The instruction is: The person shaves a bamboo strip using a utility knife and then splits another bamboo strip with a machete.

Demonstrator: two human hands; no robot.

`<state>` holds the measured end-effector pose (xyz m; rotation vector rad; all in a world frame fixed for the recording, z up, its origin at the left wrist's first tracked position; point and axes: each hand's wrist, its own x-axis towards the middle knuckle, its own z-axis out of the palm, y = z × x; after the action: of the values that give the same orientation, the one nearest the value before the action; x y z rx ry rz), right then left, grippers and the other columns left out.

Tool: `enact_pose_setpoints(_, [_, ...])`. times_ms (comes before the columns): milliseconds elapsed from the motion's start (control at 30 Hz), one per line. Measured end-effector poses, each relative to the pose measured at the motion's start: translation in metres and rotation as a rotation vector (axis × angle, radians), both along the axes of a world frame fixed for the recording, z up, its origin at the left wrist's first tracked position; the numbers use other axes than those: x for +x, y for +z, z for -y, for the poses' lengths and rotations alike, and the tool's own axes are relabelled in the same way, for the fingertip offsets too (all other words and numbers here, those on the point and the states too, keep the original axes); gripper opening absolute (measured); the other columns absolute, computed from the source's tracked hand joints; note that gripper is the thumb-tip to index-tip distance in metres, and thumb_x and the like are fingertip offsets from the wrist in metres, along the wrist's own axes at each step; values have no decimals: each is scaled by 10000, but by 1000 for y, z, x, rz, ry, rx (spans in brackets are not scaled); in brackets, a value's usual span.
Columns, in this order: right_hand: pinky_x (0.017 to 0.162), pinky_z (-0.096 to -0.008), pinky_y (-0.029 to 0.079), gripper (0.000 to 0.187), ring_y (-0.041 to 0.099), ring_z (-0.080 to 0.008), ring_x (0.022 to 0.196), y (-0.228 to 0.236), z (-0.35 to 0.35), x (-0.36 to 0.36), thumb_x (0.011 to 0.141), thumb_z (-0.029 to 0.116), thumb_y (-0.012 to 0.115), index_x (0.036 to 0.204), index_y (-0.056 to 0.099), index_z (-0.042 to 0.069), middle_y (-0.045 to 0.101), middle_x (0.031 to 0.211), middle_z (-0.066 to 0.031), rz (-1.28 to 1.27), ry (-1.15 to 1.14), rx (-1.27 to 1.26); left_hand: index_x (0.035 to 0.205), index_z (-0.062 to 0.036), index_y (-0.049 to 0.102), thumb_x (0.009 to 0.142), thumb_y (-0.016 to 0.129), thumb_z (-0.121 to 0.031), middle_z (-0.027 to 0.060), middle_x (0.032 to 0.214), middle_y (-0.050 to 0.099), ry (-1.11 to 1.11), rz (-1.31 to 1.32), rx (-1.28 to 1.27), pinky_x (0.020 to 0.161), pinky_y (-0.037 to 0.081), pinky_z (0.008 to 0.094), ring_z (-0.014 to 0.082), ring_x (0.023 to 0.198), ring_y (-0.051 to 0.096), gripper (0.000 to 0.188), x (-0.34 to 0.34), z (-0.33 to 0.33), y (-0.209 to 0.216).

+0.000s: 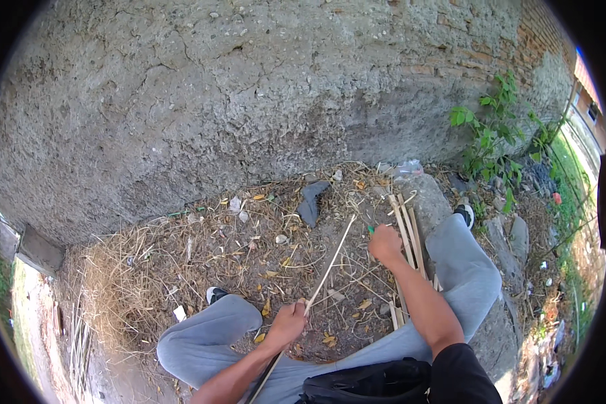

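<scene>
The closed left hand [287, 327] grips a long, pale, thin strip [330, 265], slanting rightward toward the rough grey wall [249, 101]; nearer it, the closed right hand [387, 246] holds a green object [370, 229].

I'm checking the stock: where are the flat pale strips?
In the head view, right of centre, the flat pale strips lie just right of the right hand, partly hidden by the right forearm.

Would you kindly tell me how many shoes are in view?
2: the left shoe shows at the far edge of the left trouser leg, the right shoe beyond the right trouser leg. Both are partly hidden.
</scene>
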<state>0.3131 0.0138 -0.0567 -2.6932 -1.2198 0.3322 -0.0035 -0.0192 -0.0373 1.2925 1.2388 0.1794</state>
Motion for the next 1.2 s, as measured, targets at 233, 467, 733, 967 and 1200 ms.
enact_pose_setpoints(233, [732,-513,523,146,654,-446,801,43,13,-63,765,98,611,860,700,33,654,808,-288,-175,340,344,833,2,620,1036,371,-311,30,584,507,128,85,57,497,372,310,114,502,449,448,9,-11,4])
enact_pose_setpoints(467, [661,-498,525,170,659,-417,707,36,50,-111,778,124,578,885,700,77,656,724,-233,-126,575,230,891,-36,583,1044,360,-297,-14,592,458,111,157,164,397,313,258,73,454,387,376,19,-11,11])
enact_pose_setpoints(733, [621,-489,532,126,681,-375,670,34,49,-121,799,128,566,809,659,44,671,712,-202,26,621,230,809,-8,559,1034,360,-255,24,609,481,144,194,58,474,359,328,107,499,433,389,18,-3,1])
enact_pose_setpoints(967, [619,-470,547,131,703,-351,721,24,31,-102,801,112,570,800,675,34,688,752,-194,97,577,209,825,26,552,1017,335,-242,217,671,572,-68,-61,372,628,439,480,386,623,571,395,18,6,14])
enact_pose_setpoints(1200, [627,-448,562,133,708,-351,750,13,6,-22,798,88,596,783,714,28,692,768,-192,192,303,185,873,29,558,1019,305,-258,262,705,592,-192,-132,271,720,455,510,446,717,605,410,21,34,23])
